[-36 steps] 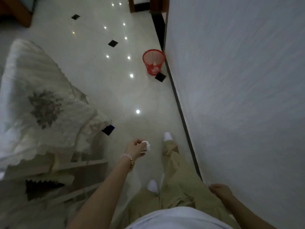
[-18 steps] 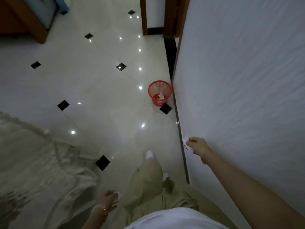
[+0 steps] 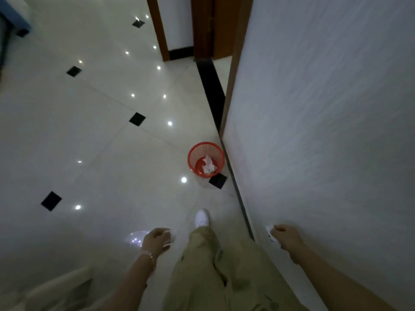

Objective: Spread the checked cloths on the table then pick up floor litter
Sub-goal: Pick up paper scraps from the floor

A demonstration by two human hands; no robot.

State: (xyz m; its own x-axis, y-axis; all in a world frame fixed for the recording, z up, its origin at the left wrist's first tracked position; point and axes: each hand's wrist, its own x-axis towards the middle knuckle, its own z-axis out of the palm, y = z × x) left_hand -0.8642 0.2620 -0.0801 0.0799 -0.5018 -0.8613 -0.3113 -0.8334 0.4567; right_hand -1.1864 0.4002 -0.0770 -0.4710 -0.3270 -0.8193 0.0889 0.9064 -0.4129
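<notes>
Litter stage, I reckon: left hand (image 3: 157, 240) curls its fingers round a small white paper scrap (image 3: 168, 238), right hand (image 3: 286, 237) pinches a crumpled white scrap (image 3: 269, 230), next up probably dropping both into the round red plastic mesh wastebasket (image 3: 192, 153) just ahead.

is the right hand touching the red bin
Apart. The head view shows bare floor between the right hand, which pinches a white scrap, and the red bin farther ahead.
</notes>
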